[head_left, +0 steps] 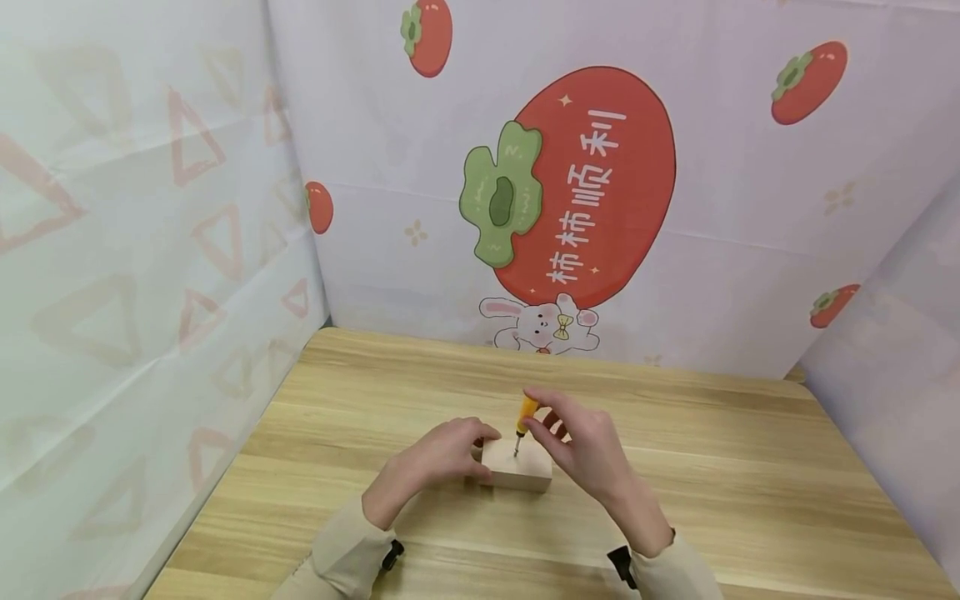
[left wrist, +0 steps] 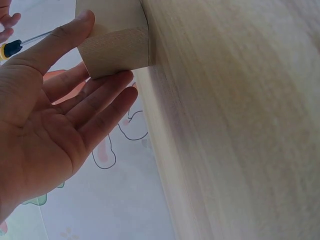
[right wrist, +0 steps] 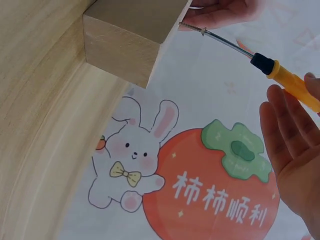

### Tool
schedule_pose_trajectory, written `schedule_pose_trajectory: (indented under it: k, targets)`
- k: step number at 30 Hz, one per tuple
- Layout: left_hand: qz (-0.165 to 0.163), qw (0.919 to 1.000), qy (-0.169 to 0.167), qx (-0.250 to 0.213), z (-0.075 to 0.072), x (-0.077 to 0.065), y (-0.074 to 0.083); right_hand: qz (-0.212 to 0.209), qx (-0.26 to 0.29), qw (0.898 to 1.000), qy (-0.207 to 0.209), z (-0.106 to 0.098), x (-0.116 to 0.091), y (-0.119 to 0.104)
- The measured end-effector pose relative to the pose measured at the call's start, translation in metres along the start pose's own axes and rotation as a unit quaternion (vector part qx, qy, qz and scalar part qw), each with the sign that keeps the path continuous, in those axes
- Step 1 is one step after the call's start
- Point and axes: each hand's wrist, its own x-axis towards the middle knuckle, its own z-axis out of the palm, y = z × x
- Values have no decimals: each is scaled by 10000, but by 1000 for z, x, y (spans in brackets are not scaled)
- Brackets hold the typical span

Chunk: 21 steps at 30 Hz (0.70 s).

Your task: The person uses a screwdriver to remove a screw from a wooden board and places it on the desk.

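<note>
A pale wooden block (head_left: 519, 481) lies on the table in the head view. My left hand (head_left: 441, 455) grips its left end, thumb on one side and fingertips on the other, as the left wrist view shows at the block's end (left wrist: 115, 54). My right hand (head_left: 592, 450) pinches the yellow handle of a screwdriver (head_left: 527, 410) between thumb and fingers. The screwdriver is nearly upright over the block, leaning slightly. In the right wrist view a screw (right wrist: 192, 27) sits at the screwdriver's tip, its pointed end at the block's top face, most of its length exposed.
The wood-grain table (head_left: 697, 467) stretches out on both sides of the block. Behind it hangs a white backdrop (head_left: 390, 275) printed with persimmons and a rabbit. Another printed sheet (head_left: 150, 333) stands along the left edge.
</note>
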Motion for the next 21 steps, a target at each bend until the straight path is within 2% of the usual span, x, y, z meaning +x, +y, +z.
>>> schedule_pose_trajectory:
  k: [9, 21]
  targets:
    - [3, 10000, -23, -50, 1, 2, -2, 541, 658, 9961, 238, 4, 11, -11]
    - [-14, 9999, -38, -167, 0, 0, -2, 403, 881, 9951, -174, 1, 19, -13]
